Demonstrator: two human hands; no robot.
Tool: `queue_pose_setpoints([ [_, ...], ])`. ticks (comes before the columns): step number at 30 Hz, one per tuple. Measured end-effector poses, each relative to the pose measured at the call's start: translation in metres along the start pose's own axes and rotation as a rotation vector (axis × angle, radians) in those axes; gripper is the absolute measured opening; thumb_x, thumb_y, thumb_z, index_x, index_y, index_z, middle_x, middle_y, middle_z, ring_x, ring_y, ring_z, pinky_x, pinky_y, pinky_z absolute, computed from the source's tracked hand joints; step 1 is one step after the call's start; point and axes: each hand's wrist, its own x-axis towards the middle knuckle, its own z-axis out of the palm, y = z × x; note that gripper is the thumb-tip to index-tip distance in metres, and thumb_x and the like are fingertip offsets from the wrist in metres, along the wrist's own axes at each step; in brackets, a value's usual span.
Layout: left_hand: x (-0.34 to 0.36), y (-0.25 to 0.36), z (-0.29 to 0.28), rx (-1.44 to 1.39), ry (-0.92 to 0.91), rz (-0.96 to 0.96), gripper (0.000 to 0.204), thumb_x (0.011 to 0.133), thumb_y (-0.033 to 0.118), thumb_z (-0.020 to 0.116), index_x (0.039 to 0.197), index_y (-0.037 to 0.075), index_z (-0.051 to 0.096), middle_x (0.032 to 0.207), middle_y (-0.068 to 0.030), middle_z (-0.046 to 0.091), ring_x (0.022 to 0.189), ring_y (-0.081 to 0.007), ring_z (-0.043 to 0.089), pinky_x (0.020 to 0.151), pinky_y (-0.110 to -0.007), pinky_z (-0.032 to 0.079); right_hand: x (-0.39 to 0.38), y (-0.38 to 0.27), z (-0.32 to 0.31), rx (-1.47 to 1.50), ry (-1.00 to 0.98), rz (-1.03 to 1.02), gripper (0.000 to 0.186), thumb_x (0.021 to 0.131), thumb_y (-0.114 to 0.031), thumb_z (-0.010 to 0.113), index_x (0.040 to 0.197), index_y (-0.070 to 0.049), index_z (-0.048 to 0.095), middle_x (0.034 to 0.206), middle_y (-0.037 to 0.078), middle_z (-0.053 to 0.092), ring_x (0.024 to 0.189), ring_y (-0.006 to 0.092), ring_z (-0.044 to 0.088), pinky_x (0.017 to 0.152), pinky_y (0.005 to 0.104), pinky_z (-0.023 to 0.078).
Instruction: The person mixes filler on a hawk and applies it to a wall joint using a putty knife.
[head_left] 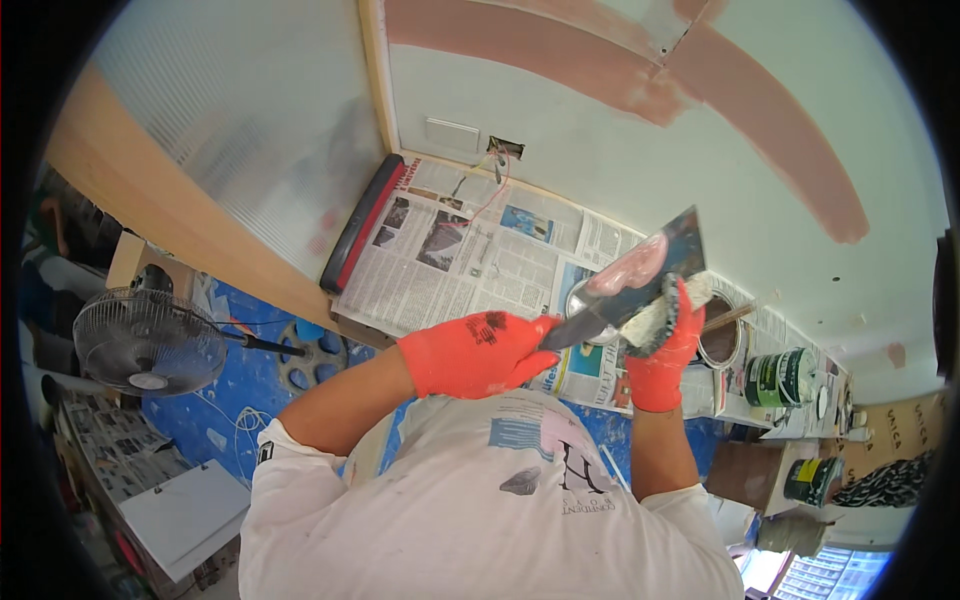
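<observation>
A wide metal filling knife (688,246) slants across the middle, its far right corner raised. A glossy pink lump of filler (632,267) lies along its blade. My right hand (664,362), in a red glove, is closed around the knife's pale, filler-crusted grip (645,326). Also red-gloved, my left hand (478,352) closes its fingertips on the lower left end of the blade; a thumb and finger show there, the others are partly hidden. Behind the blade, a round light-coloured container (577,300) is mostly covered.
Newspaper (400,275) covers the bench before a wall (600,160) with pink filler bands. Bare wires (500,165) come from a wall opening. An open bucket (722,340) and a green-white tub (778,379) stand right. A fan (150,340) stands left, above blue floor sheeting (215,400).
</observation>
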Motion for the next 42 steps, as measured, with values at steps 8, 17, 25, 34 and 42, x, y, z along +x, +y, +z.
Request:
queue_pose_setpoints([
  [8,-0.013,-0.070,-0.001,-1.093,-0.016,-0.199,0.032,0.094,0.027,0.065,0.099,-0.004,0.063,0.069,-0.0138,0.062,0.049,-0.0183,0.058,0.044,-0.029,0.045,0.013,-0.021,-0.044,0.416,-0.213,0.112,0.041,0.084,-0.021,0.069,0.119,0.000,0.064,0.125,0.020,0.063,0.111,0.0380,0.062,0.098,0.0475,0.048],
  [17,-0.026,-0.094,-0.004,-1.175,-0.004,-0.077,0.034,0.087,0.024,0.073,0.101,-0.007,0.065,0.072,-0.0151,0.066,0.054,-0.0205,0.064,0.044,-0.030,0.050,0.060,-0.038,-0.044,0.142,-0.803,-0.566,0.042,0.064,-0.028,0.082,0.105,-0.025,0.074,0.131,0.022,0.059,0.114,0.0434,0.059,0.096,0.0502,0.051],
  [25,-0.028,-0.070,-0.006,-0.672,0.120,0.223,0.030,0.091,0.020,0.068,0.108,-0.005,0.066,0.099,-0.0152,0.069,0.076,-0.0214,0.069,0.061,-0.033,0.056,0.059,-0.019,-0.040,-0.029,-0.832,-0.540,0.046,0.067,-0.016,0.079,0.112,-0.016,0.069,0.129,0.023,0.058,0.111,0.0446,0.058,0.093,0.0507,0.051],
  [34,-0.001,-0.053,-0.007,-0.738,0.457,0.000,0.041,0.101,0.024,0.057,0.132,-0.002,0.052,0.113,-0.0143,0.065,0.103,-0.0209,0.062,0.091,-0.036,0.049,0.042,0.016,-0.027,-0.156,-0.435,-0.231,0.049,0.081,-0.004,0.069,0.129,-0.007,0.061,0.124,0.020,0.061,0.107,0.0375,0.063,0.088,0.0435,0.054],
  [42,0.024,-0.035,0.033,-0.222,0.540,0.029,0.039,0.101,0.018,0.055,0.134,-0.001,0.049,0.101,-0.0147,0.066,0.085,-0.0234,0.062,0.078,-0.037,0.050,0.008,-0.035,0.025,0.074,-0.293,-0.284,0.042,0.083,-0.005,0.073,0.124,-0.008,0.063,0.120,0.017,0.062,0.099,0.0339,0.066,0.080,0.0413,0.057],
])
